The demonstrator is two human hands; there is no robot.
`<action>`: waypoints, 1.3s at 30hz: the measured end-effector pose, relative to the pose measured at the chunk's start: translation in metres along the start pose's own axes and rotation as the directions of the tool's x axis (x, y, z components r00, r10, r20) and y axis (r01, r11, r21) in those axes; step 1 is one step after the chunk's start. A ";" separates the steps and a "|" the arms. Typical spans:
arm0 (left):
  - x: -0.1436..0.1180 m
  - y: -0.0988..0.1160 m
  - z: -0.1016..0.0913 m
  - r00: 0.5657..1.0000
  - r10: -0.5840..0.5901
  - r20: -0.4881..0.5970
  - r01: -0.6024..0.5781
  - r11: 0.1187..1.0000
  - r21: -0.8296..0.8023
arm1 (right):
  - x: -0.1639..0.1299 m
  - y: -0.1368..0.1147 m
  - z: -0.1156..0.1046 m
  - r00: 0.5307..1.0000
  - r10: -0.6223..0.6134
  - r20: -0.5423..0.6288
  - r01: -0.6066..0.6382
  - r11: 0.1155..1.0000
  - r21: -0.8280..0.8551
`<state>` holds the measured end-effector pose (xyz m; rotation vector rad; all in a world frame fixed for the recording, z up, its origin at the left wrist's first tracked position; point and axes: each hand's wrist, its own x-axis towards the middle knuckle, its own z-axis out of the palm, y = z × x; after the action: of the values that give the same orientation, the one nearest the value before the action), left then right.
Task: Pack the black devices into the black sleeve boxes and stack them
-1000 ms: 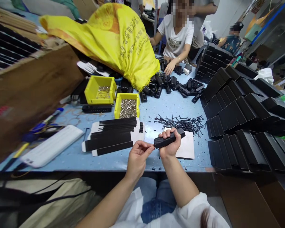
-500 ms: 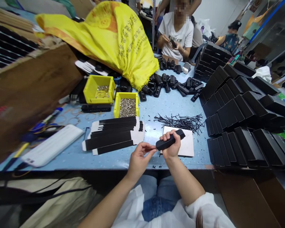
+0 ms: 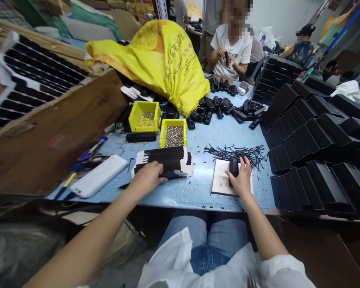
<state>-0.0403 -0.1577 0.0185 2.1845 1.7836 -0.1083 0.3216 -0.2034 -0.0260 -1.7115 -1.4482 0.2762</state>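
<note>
My right hand (image 3: 241,177) spans a black oblong plastic device (image 3: 234,168) on a white pad (image 3: 220,185), thumb on its left side and fingers on its right. Small brownish bits lie on the pad beside it. To the left, my left hand (image 3: 147,177) has curled fingers and thumb at the front edge of a stack of flat black cartons (image 3: 168,155) with white ends. It pinches the front carton, whose far side is partly covered by the hand. Thin black ties or sticks (image 3: 237,154) lie scattered just behind the pad.
Two yellow bins (image 3: 161,136) with small metal parts stand behind the cartons. A yellow sack (image 3: 174,68) and a pile of black devices (image 3: 216,105) lie farther back. Stacked black boxes (image 3: 312,148) wall the right. A white bar-shaped object (image 3: 99,176) lies left. A co-worker (image 3: 232,48) sits opposite.
My right hand has lowered the black device from the air onto the white pad. My left hand has left the device and moved left to the flat cartons. The view has shifted somewhat.
</note>
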 end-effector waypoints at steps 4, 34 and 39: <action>-0.028 0.040 -0.028 0.980 0.170 0.100 -0.098 0.858 -0.504 | -0.020 -0.066 0.001 0.918 -0.386 0.091 0.364 0.911 0.193; -0.049 0.124 0.011 0.976 0.137 -0.167 -0.214 0.529 -0.821 | -0.038 -0.115 0.008 0.894 -0.138 0.425 -0.203 0.722 0.662; -0.044 0.118 0.024 0.974 0.163 -0.155 -0.219 0.540 -0.812 | -0.034 -0.100 0.004 0.841 -0.327 0.430 0.009 0.804 0.594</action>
<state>0.0672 -0.2259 0.0301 1.6215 1.1861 0.7281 0.2386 -0.2359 0.0310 -1.0235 -1.6621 1.0306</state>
